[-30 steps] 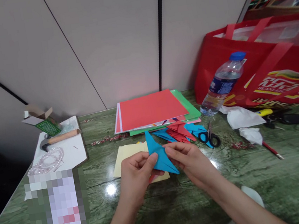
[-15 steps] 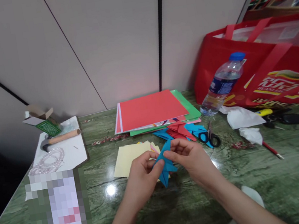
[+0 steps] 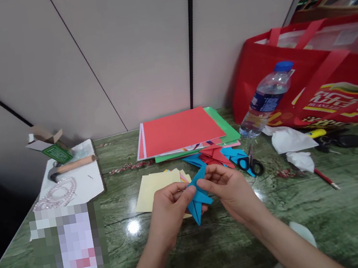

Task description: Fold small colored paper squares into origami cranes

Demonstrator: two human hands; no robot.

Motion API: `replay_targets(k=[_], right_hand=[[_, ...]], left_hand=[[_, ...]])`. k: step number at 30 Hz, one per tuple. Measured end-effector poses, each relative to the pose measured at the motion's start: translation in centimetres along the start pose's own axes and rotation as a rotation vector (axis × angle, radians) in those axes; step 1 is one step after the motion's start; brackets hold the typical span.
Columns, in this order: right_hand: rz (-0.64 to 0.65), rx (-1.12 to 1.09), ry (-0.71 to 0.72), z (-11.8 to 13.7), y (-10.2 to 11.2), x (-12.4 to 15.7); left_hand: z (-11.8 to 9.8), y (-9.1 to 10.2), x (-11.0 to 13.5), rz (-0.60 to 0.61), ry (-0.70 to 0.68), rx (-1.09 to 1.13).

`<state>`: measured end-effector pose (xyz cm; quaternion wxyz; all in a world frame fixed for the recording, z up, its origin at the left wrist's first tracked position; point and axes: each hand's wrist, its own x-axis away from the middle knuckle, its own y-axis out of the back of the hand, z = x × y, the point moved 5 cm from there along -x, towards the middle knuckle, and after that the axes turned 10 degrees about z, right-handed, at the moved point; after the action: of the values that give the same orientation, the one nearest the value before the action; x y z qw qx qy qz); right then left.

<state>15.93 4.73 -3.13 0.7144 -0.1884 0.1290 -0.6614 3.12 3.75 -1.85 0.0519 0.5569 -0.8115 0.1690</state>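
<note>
Between both hands is a blue folded-paper piece (image 3: 196, 205) with several pointed arms, held above the table. My left hand (image 3: 168, 206) pinches its left side, thumb on top and some fingers behind it. My right hand (image 3: 231, 191) grips the upper right point between thumb and fingers. Beneath and left of the piece lies a stack of pale yellow paper squares (image 3: 152, 191), partly covered by my left hand. Just beyond my right hand are a red folded-paper piece (image 3: 216, 157), more blue folded paper (image 3: 237, 155) and black-handled scissors (image 3: 251, 163).
Coloured paper sheets (image 3: 182, 131) lie stacked by the wall. To the right stand a water bottle (image 3: 264, 101) and a red bag (image 3: 320, 78), with crumpled tissues (image 3: 292, 140) and a red pencil (image 3: 325, 179) nearby. A hammer (image 3: 74, 166), beads (image 3: 60, 190) and small box (image 3: 54, 148) sit left.
My left thumb has shifted slightly up along the blue folded paper, and a fingertip now shows beneath its right side. Both hands still hold it in nearly the same spot.
</note>
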Motion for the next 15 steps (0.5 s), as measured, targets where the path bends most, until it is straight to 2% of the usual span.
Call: replay_targets(k=[4,9,15], right_hand=[[0.013,-0.022,-0.022,-0.1,0.0,0.1],[0.114,-0.016,-0.034,-0.1,-0.5,0.1],[0.108,0.099,-0.042,-0.2,-0.4,0.0]], left_hand=[[-0.1,0.1,-0.1,-0.021,-0.048,-0.025],[-0.7,0.4,0.1,-0.107,-0.123,-0.123],[-1.2,0.0,0.3,-0.055,-0.14,-0.305]])
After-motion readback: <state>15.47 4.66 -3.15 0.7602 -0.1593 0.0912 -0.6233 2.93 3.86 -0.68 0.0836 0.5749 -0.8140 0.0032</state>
